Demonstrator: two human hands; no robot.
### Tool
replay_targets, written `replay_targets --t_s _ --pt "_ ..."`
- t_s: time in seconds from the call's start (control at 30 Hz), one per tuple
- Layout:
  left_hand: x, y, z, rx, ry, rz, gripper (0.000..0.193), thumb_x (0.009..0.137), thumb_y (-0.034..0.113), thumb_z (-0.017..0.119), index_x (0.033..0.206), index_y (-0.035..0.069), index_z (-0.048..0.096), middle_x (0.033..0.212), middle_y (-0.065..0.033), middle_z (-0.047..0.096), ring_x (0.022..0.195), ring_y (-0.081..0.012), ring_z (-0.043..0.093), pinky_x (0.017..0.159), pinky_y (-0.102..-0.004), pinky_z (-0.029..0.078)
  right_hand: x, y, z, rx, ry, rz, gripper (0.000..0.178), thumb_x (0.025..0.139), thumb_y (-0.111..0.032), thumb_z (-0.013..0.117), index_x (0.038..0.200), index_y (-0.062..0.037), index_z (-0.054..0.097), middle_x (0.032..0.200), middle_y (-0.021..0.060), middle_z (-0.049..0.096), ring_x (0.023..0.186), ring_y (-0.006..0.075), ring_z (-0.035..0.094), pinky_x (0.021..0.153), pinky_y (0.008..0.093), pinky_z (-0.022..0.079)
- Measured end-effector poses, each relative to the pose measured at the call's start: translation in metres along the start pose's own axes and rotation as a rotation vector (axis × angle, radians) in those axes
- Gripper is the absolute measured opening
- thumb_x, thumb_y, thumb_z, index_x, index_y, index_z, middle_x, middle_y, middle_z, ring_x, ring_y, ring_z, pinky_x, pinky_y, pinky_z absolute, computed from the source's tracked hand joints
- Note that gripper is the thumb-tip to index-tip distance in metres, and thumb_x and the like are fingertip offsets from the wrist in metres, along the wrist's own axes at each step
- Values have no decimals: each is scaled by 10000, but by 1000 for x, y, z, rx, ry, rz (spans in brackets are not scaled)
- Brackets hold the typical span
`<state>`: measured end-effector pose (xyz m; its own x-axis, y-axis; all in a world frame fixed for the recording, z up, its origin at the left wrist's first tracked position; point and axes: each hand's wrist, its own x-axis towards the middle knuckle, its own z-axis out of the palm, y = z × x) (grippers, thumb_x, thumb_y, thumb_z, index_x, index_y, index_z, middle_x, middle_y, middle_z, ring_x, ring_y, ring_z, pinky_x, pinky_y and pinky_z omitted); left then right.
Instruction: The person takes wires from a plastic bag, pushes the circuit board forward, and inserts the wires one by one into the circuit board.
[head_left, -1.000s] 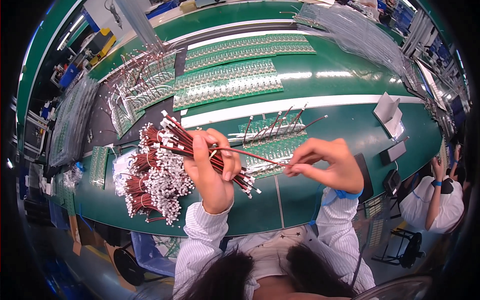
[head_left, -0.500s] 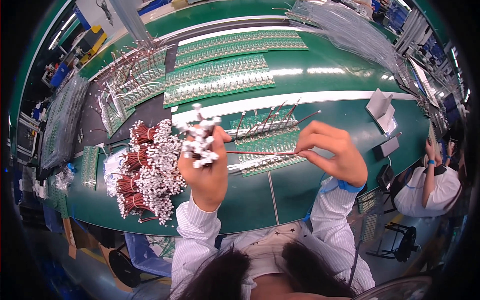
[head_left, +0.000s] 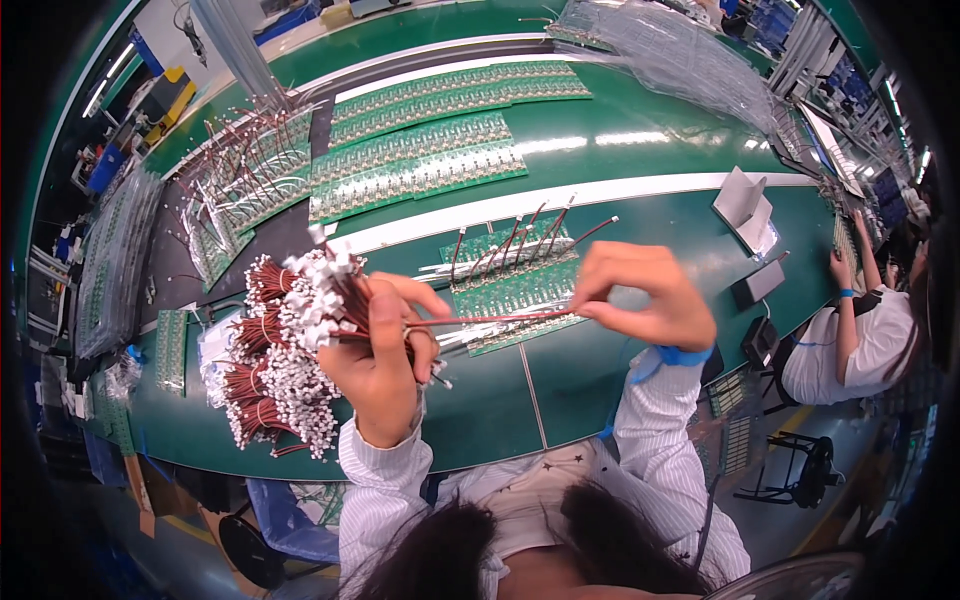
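My left hand (head_left: 385,365) is closed round a bundle of dark red wires with white plug connectors (head_left: 335,290), which fan out above the thumb. Between thumb and fingertips, my right hand (head_left: 645,295) pinches the end of a single red-brown wire (head_left: 490,320). That wire stretches level across to the left hand. Behind and beneath it lies a green circuit board panel (head_left: 515,285) on the bench, with several wires standing up from its far part and white strands across it. Beside my left hand, tied bundles of connector wires (head_left: 265,375) are heaped.
Rows of green circuit boards (head_left: 420,155) lie at the back, with wired boards (head_left: 235,190) to their left. Clear plastic trays (head_left: 680,75) are piled far right. A grey box (head_left: 758,284) and a folded holder (head_left: 745,212) stand at right. Another person (head_left: 850,335) works beyond.
The left hand has turned and lowered slightly, showing more of the bundle's wires. The whole scene has shifted a little left. My right hand still pinches the wire.
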<state>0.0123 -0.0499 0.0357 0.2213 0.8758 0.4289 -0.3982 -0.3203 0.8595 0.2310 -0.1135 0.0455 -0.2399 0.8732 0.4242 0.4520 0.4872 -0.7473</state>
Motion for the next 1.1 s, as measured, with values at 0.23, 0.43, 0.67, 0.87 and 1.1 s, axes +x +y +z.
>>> replay_targets --t_s 0.23,0.43,0.67,0.87,1.1 --pt "1 3 5 -641 -275 -378 190 882 162 345 766 11 349 676 -177 486 285 -56 308 272 -195 281 9 35 70 241 -200 103 78 696 -16 576 772 -10 559 698 63 578 625 142 572 544 246 459" --pt "3 3 0 -303 -64 -145 183 879 135 346 767 -6 381 705 -204 526 301 -51 313 279 -178 266 -20 40 63 296 76 213 70 709 -5 573 776 10 559 720 65 591 655 119 581 594 228 491" --pt "7 7 -5 -272 -21 -65 196 881 139 339 776 -14 398 689 -201 523 302 -58 303 283 -186 259 -37 111 20 444 556 399 94 732 -37 590 787 38 583 711 80 592 633 119 581 570 224 494" --pt "6 5 -3 -253 -55 -64 195 877 136 349 774 -21 403 662 -198 519 302 -63 306 289 -189 261 -43 162 25 -262 420 505 97 700 -63 612 747 21 624 684 100 613 618 150 596 573 240 466" --pt "8 4 -5 -247 -18 -57 188 876 134 354 774 -17 398 626 -174 498 304 -68 311 291 -187 261 -36 155 25 -264 359 530 80 702 -36 590 745 26 616 683 105 602 616 170 589 571 252 455"
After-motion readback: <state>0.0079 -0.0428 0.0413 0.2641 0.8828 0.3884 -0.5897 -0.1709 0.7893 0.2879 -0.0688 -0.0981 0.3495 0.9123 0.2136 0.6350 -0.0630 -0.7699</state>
